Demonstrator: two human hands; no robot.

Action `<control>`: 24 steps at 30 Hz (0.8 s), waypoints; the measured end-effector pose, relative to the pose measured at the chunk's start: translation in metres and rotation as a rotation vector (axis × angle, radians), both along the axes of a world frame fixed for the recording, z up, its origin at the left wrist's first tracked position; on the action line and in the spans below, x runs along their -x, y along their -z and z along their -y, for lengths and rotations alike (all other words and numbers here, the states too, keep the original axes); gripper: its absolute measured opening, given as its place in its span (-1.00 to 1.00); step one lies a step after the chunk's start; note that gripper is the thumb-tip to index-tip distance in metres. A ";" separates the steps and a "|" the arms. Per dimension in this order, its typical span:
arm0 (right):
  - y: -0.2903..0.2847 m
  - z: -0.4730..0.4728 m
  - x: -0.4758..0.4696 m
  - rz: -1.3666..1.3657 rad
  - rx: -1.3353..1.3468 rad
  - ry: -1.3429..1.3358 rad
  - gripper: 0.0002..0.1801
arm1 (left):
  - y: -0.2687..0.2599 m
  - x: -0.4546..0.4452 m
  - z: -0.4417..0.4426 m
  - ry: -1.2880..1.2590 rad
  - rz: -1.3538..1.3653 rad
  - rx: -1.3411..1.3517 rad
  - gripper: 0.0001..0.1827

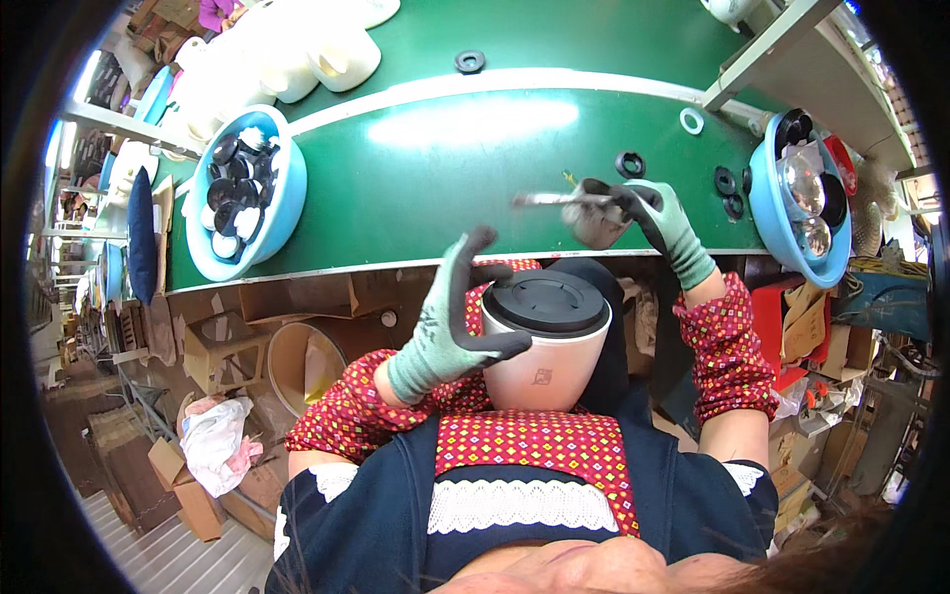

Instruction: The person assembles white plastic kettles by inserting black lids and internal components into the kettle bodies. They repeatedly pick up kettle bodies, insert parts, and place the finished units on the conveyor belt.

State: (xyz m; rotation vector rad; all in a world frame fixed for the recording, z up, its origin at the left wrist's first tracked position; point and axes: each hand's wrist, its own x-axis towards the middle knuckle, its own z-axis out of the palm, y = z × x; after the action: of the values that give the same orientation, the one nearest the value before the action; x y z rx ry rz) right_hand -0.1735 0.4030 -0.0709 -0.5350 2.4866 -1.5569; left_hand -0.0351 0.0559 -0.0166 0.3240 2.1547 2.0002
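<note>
A white tapered container (pixel 542 375) with a black ribbed lid (pixel 547 301) rests upright on my lap and bears a small printed mark. My left hand (pixel 460 319), in a green and dark-grey coated glove, is at its left side with fingers and thumb apart; whether the fingertips touch it, I cannot tell. My right hand (pixel 660 215), gloved alike, grips a blurred metal tool (pixel 549 199) above the table's near edge. Beside that tool is a small grey cup-like thing (pixel 597 223), blurred; how it is held cannot be told. A black ring (pixel 629 165) lies just beyond my right hand.
A blue basin (pixel 293 200) of black and white round parts stands at left, another blue basin (pixel 764 200) with clear and black parts at right. More black rings (pixel 725 180) and a white ring (pixel 692 121) lie on the green table (pixel 415 185). White housings (pixel 345 59) stand at back left.
</note>
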 end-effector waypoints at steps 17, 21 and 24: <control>-0.013 0.085 -0.051 -0.527 -0.048 -0.244 -0.65 | -0.029 0.024 0.014 0.244 -0.091 -0.318 -0.21; -0.017 0.080 -0.055 -0.028 -0.077 -0.296 -0.67 | -0.045 0.014 0.014 0.242 0.113 -0.299 -0.23; -0.015 0.081 -0.043 -0.158 0.025 -0.336 -0.66 | -0.069 0.033 0.023 0.404 0.116 -0.263 -0.49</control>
State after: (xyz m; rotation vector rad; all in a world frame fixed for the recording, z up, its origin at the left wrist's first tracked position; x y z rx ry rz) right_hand -0.1300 0.3220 -0.0560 -1.0547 2.3287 -1.4632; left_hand -0.0681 0.0329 0.0522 0.6097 1.6017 2.0003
